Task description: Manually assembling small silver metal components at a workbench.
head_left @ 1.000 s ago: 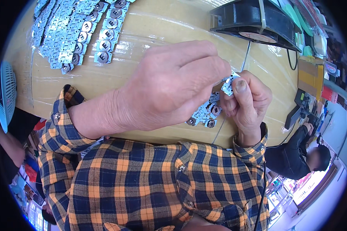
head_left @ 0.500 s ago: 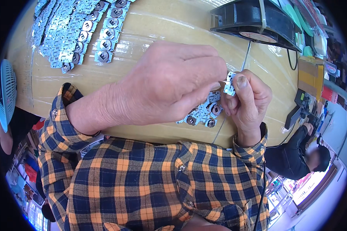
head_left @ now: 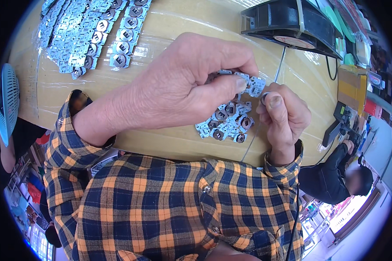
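Note:
My left hand (head_left: 185,85) pinches a few small white-blue circuit boards between thumb and fingers; one circuit board (head_left: 256,86) sticks out past the thumb tip toward my right hand. My right hand (head_left: 288,111) is closed, with a shiny silver disc, apparently a coin cell (head_left: 264,98), held between thumb and forefinger. The disc and the board are close together; whether they touch I cannot tell. Under and in front of my hands lies a loose heap of circuit boards (head_left: 224,124), several with round dark holders showing.
Overlapping rows of circuit boards (head_left: 80,37) cover the table's (head_left: 161,148) far left. A black blower fan (head_left: 292,28) stands at the far right, near a cardboard box (head_left: 352,89). A blue fan (head_left: 8,102) is at the left edge. Another person (head_left: 335,176) sits at the right.
The single board between both hands has left my right fingers, which now hold a silver disc. My left hand has turned and opened up to view, showing several boards in its grip.

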Action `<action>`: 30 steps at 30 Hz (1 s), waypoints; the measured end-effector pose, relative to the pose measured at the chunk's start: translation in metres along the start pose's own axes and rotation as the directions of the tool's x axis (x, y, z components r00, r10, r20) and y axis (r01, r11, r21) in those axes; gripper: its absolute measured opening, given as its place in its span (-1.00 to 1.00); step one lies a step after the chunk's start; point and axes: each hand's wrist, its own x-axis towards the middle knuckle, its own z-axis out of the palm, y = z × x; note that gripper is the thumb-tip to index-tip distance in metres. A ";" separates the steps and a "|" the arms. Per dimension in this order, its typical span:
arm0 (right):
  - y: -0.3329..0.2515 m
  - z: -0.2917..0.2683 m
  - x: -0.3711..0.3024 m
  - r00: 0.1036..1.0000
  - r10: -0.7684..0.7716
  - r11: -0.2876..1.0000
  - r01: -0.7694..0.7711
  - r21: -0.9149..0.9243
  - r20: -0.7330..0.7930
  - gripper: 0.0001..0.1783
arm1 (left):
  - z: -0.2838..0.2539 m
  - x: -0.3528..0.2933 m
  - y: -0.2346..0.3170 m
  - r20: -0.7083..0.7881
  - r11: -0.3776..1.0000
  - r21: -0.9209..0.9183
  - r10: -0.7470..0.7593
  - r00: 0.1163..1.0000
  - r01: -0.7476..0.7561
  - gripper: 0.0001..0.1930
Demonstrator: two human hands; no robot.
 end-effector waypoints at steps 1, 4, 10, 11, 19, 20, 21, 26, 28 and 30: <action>0.000 0.000 0.000 1.000 0.006 1.000 -0.006 0.006 -0.005 -0.60 | 0.000 0.000 0.000 0.014 0.996 0.074 0.039 0.999 -0.040 -0.84; 0.003 -0.001 0.002 0.995 -0.093 0.994 0.095 -0.048 0.039 -0.63 | 0.001 0.001 -0.002 0.049 0.996 0.048 0.074 0.996 -0.076 -0.86; 0.005 0.004 0.010 0.954 -0.267 0.950 0.284 -0.130 0.135 -0.81 | 0.001 0.000 -0.004 0.149 1.000 0.000 0.014 0.989 -0.015 -0.91; 0.004 0.005 0.009 0.956 -0.264 0.949 0.280 -0.144 0.126 -0.82 | 0.002 0.000 -0.004 0.151 1.000 -0.002 0.017 0.988 -0.017 -0.91; -0.001 0.001 -0.001 0.997 -0.001 0.995 -0.006 0.097 0.071 -0.68 | 0.005 0.000 -0.002 0.102 0.945 -0.284 -0.139 0.985 0.163 -0.85; -0.002 -0.001 -0.004 0.973 0.176 0.899 -0.221 0.378 0.151 -0.61 | 0.006 0.001 0.001 0.104 0.945 -0.284 -0.137 0.985 0.161 -0.85; -0.003 0.000 -0.002 0.973 0.176 0.900 -0.220 0.377 0.148 -0.61 | 0.006 0.001 0.006 0.123 0.887 -0.398 -0.200 0.972 0.233 -0.85; 0.001 0.002 0.002 0.919 0.304 0.476 -0.373 0.797 0.249 -0.66 | 0.006 0.004 0.004 0.136 0.806 -0.514 -0.263 0.955 0.295 -0.85; -0.006 0.008 0.004 0.946 0.305 0.713 -0.300 0.633 0.105 -0.64 | 0.014 0.000 -0.007 -0.116 0.954 -0.295 0.014 0.993 -0.048 -0.87; -0.001 0.007 0.002 0.955 0.290 0.789 -0.270 0.552 0.053 -0.64 | 0.011 0.002 -0.004 -0.118 0.989 -0.104 0.096 0.988 -0.109 -0.86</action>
